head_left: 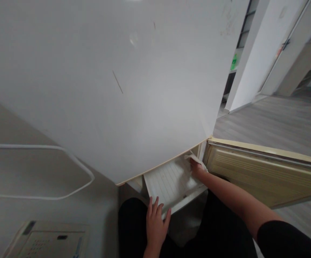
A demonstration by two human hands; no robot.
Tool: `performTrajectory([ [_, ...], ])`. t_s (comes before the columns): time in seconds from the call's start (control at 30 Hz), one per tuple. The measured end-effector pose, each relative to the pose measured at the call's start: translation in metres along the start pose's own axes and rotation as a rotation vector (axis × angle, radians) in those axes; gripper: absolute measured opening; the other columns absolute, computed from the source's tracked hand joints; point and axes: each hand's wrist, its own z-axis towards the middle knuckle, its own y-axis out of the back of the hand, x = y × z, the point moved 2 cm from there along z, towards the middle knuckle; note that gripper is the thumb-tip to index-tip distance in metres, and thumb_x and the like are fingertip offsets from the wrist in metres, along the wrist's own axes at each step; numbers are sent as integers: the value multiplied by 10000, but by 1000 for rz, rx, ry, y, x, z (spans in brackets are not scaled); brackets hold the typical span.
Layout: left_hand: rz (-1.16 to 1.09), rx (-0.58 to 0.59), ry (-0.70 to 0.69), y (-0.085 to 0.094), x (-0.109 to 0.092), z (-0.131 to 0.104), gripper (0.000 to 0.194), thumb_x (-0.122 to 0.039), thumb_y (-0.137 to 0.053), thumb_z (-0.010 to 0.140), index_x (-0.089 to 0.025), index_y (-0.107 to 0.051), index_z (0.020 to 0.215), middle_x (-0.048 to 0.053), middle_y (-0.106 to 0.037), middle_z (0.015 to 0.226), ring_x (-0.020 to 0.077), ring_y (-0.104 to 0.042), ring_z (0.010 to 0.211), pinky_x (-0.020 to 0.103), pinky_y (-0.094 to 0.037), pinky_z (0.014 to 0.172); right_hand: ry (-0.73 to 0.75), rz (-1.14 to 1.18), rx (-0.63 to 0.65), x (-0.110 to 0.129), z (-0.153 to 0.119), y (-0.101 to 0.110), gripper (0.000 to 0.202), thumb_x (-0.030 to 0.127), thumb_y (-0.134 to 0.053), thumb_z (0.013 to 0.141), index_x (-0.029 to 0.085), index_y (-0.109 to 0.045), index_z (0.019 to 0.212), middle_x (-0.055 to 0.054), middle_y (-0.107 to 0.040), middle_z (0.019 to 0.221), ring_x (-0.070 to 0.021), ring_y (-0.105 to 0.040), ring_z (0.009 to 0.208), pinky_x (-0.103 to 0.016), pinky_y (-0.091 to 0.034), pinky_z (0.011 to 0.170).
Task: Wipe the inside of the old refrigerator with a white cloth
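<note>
A white drawer (168,182) with a ribbed bottom sticks out from beneath a large white panel. My right hand (197,170) reaches into its far right part, closed on a white cloth (202,164) that is pressed near the inner right side. Part of the cloth and my right fingertips are hidden. At the drawer's near left corner is my left hand (155,223), its fingers stretched and spread, the tips at the rim; whether they press on it I cannot tell. A small dark mark shows on the drawer near its front edge.
The large white panel (144,89) rises over the drawer. An open yellowish door (263,175) stands on the right, beside my right forearm. On the left are a white cable (37,147) and a pale box-shaped appliance (53,240). A green bottle (234,61) stands farther back.
</note>
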Motion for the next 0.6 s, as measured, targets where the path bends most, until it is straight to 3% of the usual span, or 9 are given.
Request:
performTrajectory([
  [0.07,11,6,-16,0,0,0,297,-444,-620,909,-216,-718,1072,101,-643,1399,395,-398,1466,616,-519,1067,8,-34,-2,-10,-12,7,553,119,-437,820,28,-683,1307,-254,-558,1443,-373,-405,1461,-479,-182,1264],
  [0.17,14,9,-29,-2,2,1,285,-443,-621,906,-220,-724,1049,101,-625,1423,403,-397,1465,616,-525,1058,26,-116,-47,-28,-33,21,615,38,-413,809,98,-644,1376,-155,-390,1604,-348,-294,1522,-512,-129,1277],
  [0.23,6,7,-35,-3,2,2,273,-441,-623,904,-224,-723,1038,100,-613,1439,402,-394,1466,618,-520,1062,16,-170,-85,-36,-43,27,645,34,-425,831,137,-579,1449,-122,-300,1653,-348,-275,1529,-520,-186,1267],
  [0.3,-8,10,-37,-3,3,3,258,-437,-626,902,-229,-721,1023,97,-613,1440,396,-399,1465,616,-511,1073,-15,-201,-100,-38,-47,29,660,40,-416,865,126,-498,1514,-171,-279,1653,-352,-313,1511,-506,-260,1241],
  [0.47,-8,30,-44,-1,2,5,256,-439,-616,909,-221,-714,1001,115,-620,1428,390,-422,1452,604,-503,1082,-108,-207,-109,-25,-29,30,690,34,-322,920,117,-317,1605,-260,-289,1624,-380,-416,1436,-533,-357,1165],
  [0.6,-62,17,-23,0,0,7,256,-441,-632,899,-218,-705,1001,134,-608,1436,389,-412,1458,607,-470,1110,-190,-204,-99,-5,-12,31,663,65,-291,951,105,-291,1613,-294,-312,1599,-413,-463,1379,-581,-371,1130],
])
